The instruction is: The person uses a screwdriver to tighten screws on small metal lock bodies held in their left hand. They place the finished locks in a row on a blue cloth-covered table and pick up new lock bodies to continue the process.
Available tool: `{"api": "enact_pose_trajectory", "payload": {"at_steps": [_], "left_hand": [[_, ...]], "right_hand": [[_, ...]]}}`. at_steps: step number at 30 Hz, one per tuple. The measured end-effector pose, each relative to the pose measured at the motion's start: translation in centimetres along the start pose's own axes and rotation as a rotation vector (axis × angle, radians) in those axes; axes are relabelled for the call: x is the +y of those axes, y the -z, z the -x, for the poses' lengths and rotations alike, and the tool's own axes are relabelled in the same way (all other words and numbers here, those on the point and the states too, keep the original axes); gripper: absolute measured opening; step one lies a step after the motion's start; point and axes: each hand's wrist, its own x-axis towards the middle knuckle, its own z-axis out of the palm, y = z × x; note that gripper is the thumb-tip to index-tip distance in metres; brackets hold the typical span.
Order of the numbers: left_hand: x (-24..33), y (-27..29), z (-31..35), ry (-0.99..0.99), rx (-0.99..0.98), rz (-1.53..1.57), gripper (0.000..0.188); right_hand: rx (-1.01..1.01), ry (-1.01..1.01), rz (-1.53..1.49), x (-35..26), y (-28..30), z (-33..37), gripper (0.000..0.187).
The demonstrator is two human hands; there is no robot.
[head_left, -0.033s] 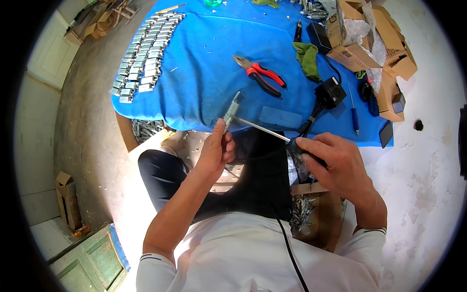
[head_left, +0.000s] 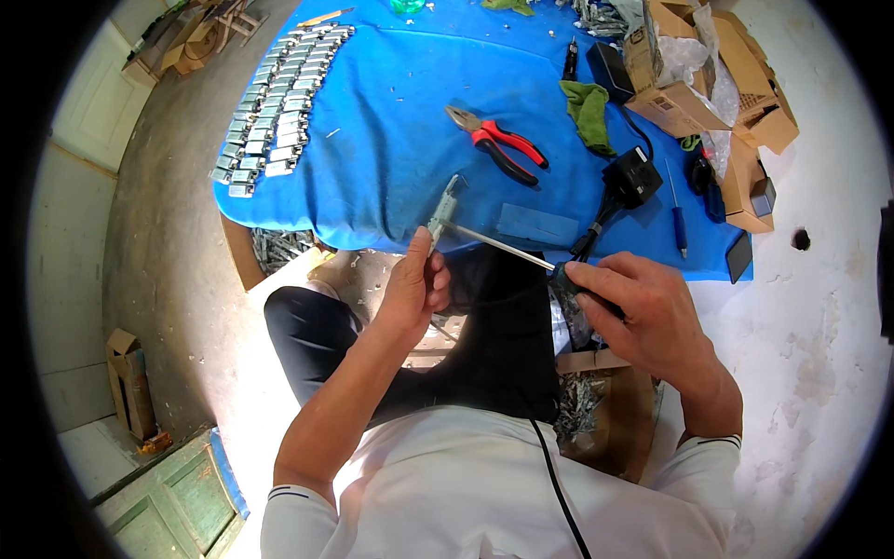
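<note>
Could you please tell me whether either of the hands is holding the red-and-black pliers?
No, the pliers lie on the blue cloth, while the left hand holds a metal part and the right hand a screwdriver.

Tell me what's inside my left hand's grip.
The left hand grips a slim metal piece, whose upper length sticks out in plain view; the part inside the grip is covered.

We get bright light overall. Left of the counter draped in blue cloth (head_left: 400, 102), the grey concrete floor (head_left: 168, 270) burns out near the counter's front and dims farther back. Before it, glare bleaches the white short-sleeved shirt (head_left: 484, 475); the slim steel-shafted screwdriver (head_left: 507, 249) looks sharp. We see pale panelled doors (head_left: 98, 112) far left of it bend toward the black rim.
</note>
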Motion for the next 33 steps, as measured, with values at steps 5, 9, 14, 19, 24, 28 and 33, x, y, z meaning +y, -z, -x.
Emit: {"api": "enact_pose_trajectory", "payload": {"at_steps": [5,9,14,19,24,28,33], "left_hand": [[-0.3,0.2,-0.3,-0.005,-0.016,0.009,0.048],[-0.3,0.1,-0.4,0.004,-0.017,-0.005,0.048],[-0.5,0.0,-0.4,0.006,0.001,-0.024,0.049],[-0.8,-0.2,-0.6,0.07,-0.03,-0.039,0.052],[-1.2,-0.4,-0.1,0.076,0.007,-0.124,0.053],[-0.7,0.8,-0.1,0.057,-0.012,-0.084,0.053],[-0.1,0.6,0.0,0.109,-0.068,0.001,0.051]], "right_hand": [[-0.074,0.1,0.108,0.0,1.0,-1.4,0.021],[-0.157,0.175,0.213,0.1,2.2,-2.8,0.024],[-0.255,0.225,0.305,-0.7,3.1,-4.3,0.025],[-0.142,0.265,0.007,1.7,0.8,-5.0,0.013],[-0.077,0.117,0.071,-0.9,-0.7,-3.5,0.023],[0.016,-0.052,-0.097,-0.6,1.6,-2.8,0.03],[-0.072,-0.193,-0.133,-0.5,3.5,-2.3,0.031]]}}
